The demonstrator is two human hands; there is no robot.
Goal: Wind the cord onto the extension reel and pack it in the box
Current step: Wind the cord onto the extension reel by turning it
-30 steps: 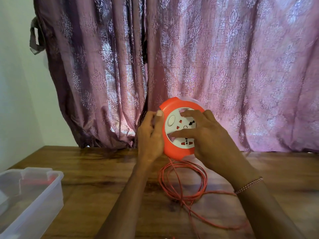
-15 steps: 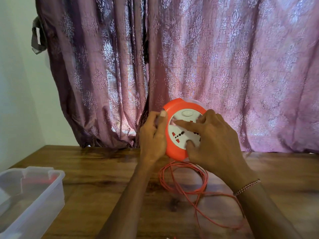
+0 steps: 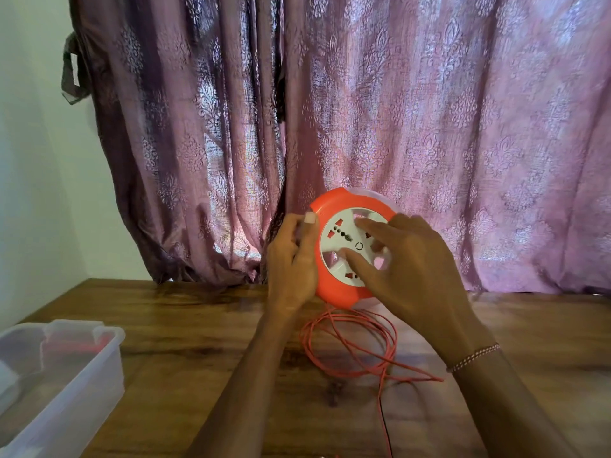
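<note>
An orange extension reel [image 3: 334, 206] with a white socket face is held upright above the wooden table [image 3: 198, 352], facing me. My left hand [image 3: 291, 259] grips its left rim, thumb on the front edge. My right hand [image 3: 410, 269] lies on the white face with fingers spread and straight, pressing on the disc. A thin orange cord [image 3: 350, 345] hangs from the reel's bottom and lies in loose loops on the table, trailing toward the bottom edge of the view. A clear plastic box [image 3: 66, 385] stands at the lower left.
A purple patterned curtain [image 3: 396, 127] hangs right behind the reel along the table's far edge. A pale wall [image 3: 33, 193] is at the left. Something red shows faintly through the box wall.
The white socket face has turned under my right hand's fingers; the sockets and the button sit at different angles. The cord loops on the table have shifted and drawn in a little.
</note>
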